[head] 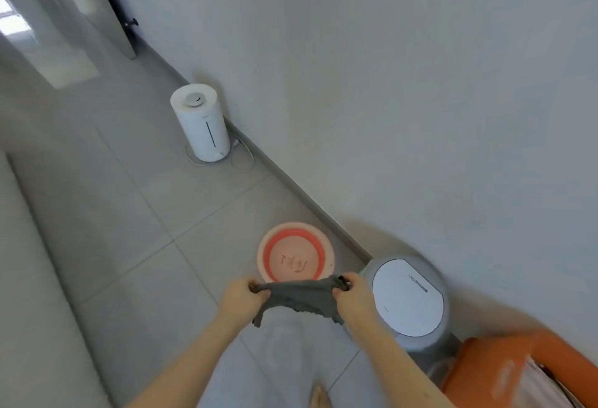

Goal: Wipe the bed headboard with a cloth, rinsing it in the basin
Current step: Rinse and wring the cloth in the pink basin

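Note:
A grey cloth [299,297] hangs stretched between both hands in front of me. My left hand [241,299] pinches its left corner and my right hand [354,294] pinches its right corner. Just beyond the cloth, a round pink basin [263,254] with an orange inner ring stands on the tiled floor close to the wall. The bed headboard is not in view.
A white cylindrical humidifier [200,124] with a loose cord stands by the wall farther off. A round grey and white appliance [407,297] sits right of the basin. An orange object [504,372] fills the bottom right corner. A pale bed edge [29,278] runs along the left.

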A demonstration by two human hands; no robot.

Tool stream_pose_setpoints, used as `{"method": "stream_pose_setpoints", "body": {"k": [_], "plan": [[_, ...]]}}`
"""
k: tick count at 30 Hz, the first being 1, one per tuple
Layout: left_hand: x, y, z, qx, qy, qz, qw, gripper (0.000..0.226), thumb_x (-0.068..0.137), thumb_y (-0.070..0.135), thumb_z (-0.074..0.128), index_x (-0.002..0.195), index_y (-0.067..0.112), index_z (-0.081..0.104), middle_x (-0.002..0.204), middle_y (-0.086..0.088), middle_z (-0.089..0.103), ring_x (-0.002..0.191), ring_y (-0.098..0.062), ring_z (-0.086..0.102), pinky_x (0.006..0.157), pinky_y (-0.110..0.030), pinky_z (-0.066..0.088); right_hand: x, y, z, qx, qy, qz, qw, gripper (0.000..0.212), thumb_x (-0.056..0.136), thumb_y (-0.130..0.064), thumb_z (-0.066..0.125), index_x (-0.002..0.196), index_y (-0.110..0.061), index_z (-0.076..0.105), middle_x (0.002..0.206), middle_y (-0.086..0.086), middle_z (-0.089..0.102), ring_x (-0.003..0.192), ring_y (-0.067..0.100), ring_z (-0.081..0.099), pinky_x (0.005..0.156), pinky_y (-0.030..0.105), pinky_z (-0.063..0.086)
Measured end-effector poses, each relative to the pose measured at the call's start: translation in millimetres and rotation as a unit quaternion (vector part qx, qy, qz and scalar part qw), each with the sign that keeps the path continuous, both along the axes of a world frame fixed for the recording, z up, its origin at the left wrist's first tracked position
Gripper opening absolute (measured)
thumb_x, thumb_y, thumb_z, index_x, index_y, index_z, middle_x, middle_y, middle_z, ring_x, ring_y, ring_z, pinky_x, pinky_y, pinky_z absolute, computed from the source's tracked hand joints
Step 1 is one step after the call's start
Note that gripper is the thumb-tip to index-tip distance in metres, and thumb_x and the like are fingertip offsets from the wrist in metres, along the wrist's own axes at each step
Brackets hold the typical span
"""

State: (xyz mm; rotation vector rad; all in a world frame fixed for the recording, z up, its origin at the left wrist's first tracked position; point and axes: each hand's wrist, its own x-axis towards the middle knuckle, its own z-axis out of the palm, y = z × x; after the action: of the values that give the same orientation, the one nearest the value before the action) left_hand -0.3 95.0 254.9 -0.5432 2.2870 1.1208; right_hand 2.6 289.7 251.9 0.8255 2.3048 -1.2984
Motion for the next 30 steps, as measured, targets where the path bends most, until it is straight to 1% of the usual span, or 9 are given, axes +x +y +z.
{"method": "stream_pose_setpoints", "body": {"k": [3, 7, 10, 13, 15, 18, 21, 26, 30], "plan": [[-45.3, 9.5, -43.9, 0.004, -0.013, 0.066, 0.998, 0.011, 0.083, 0.012, 0.06, 0.072, 0.011, 0.058, 0.072, -0.014, 0.066, 0.073, -0.031, 0.064, 0.07, -0.044, 0.055, -47.5, -0.5, -46.7, -0.007, -0.019, 0.007, 1.0, 0.028, 0.085, 0.004, 0.041, 0.097, -0.016, 0.057, 0.092, 0.005, 0.057, 0.086, 0.024, 0.053, 0.075, 0.035, 0.045], [-99.4, 23.5, -100.9, -0.006, -0.008, 0.117, 0.993, 0.014, 0.084, 0.008, 0.058, 0.071, 0.012, 0.054, 0.06, -0.001, 0.056, 0.064, -0.021, 0.055, 0.053, -0.024, 0.04, -101.8, -6.2, -116.4, -0.008, -0.045, 0.023, 0.999, 0.036, 0.082, 0.002, 0.04, 0.108, -0.016, 0.058, 0.102, 0.007, 0.061, 0.094, 0.028, 0.058, 0.081, 0.04, 0.052], [-133.4, 29.2, -163.0, 0.004, -0.027, 0.128, 0.991, 0.013, 0.083, 0.005, 0.057, 0.071, 0.011, 0.056, 0.059, -0.006, 0.058, 0.061, -0.022, 0.053, 0.051, -0.025, 0.035, -134.8, -5.0, -174.5, -0.014, -0.066, 0.061, 0.996, 0.033, 0.082, 0.004, 0.043, 0.103, -0.018, 0.056, 0.092, -0.002, 0.06, 0.09, 0.021, 0.056, 0.064, 0.022, 0.044], [-153.1, 31.4, -234.4, 0.006, -0.065, 0.101, 0.993, 0.022, 0.08, 0.0, 0.055, 0.094, 0.012, 0.066, 0.088, -0.009, 0.068, 0.088, -0.028, 0.062, 0.066, -0.028, 0.042, -155.5, -3.4, -240.6, 0.019, -0.095, 0.126, 0.987, 0.03, 0.085, 0.001, 0.046, 0.108, -0.015, 0.055, 0.095, -0.004, 0.056, 0.096, 0.02, 0.056, 0.055, 0.019, 0.031], [-161.1, 31.1, -277.7, -0.003, -0.086, 0.113, 0.99, 0.036, 0.083, 0.001, 0.055, 0.116, 0.01, 0.062, 0.113, -0.008, 0.066, 0.107, -0.027, 0.059, 0.079, -0.026, 0.041, -163.8, -4.6, -288.0, 0.065, -0.106, 0.141, 0.982, 0.031, 0.086, -0.001, 0.044, 0.113, -0.011, 0.056, 0.107, 0.005, 0.062, 0.106, 0.026, 0.056, 0.063, 0.024, 0.035], [-175.5, 31.6, -337.9, 0.024, -0.105, 0.155, 0.982, 0.044, 0.083, -0.001, 0.049, 0.125, 0.01, 0.057, 0.126, -0.009, 0.06, 0.117, -0.026, 0.054, 0.098, -0.029, 0.04, -177.1, -8.8, -353.6, 0.095, -0.122, 0.12, 0.981, 0.035, 0.09, -0.004, 0.042, 0.123, -0.01, 0.054, 0.124, 0.009, 0.059, 0.116, 0.028, 0.053, 0.083, 0.027, 0.038], [-196.6, 34.2, -394.7, 0.047, -0.108, 0.172, 0.978, 0.046, 0.082, -0.006, 0.044, 0.123, 0.01, 0.057, 0.119, -0.006, 0.061, 0.11, -0.026, 0.055, 0.095, -0.032, 0.043, -194.8, -13.9, -423.4, 0.112, -0.131, 0.106, 0.979, 0.032, 0.094, -0.012, 0.046, 0.124, -0.006, 0.051, 0.125, 0.014, 0.058, 0.116, 0.031, 0.052, 0.087, 0.03, 0.039], [-216.0, 40.1, -474.4, 0.103, -0.143, 0.192, 0.965, 0.047, 0.082, 0.001, 0.042, 0.125, 0.016, 0.053, 0.121, -0.013, 0.061, 0.111, -0.037, 0.056, 0.098, -0.049, 0.045, -214.5, -27.5, -518.8, 0.165, -0.159, 0.041, 0.972, 0.057, 0.091, -0.032, 0.054, 0.139, -0.01, 0.032, 0.136, 0.018, 0.046, 0.122, 0.036, 0.047, 0.096, 0.037, 0.041], [-213.3, 42.9, -508.6, 0.132, -0.176, 0.213, 0.952, 0.043, 0.085, 0.008, 0.044, 0.124, 0.024, 0.05, 0.114, -0.012, 0.063, 0.105, -0.035, 0.059, 0.085, -0.043, 0.048, -203.3, -48.7, -554.8, 0.249, -0.065, 0.337, 0.906, 0.065, 0.09, -0.034, 0.051, 0.146, -0.023, 0.018, 0.139, 0.014, 0.03, 0.117, 0.035, 0.042, 0.092, 0.042, 0.044]]}}
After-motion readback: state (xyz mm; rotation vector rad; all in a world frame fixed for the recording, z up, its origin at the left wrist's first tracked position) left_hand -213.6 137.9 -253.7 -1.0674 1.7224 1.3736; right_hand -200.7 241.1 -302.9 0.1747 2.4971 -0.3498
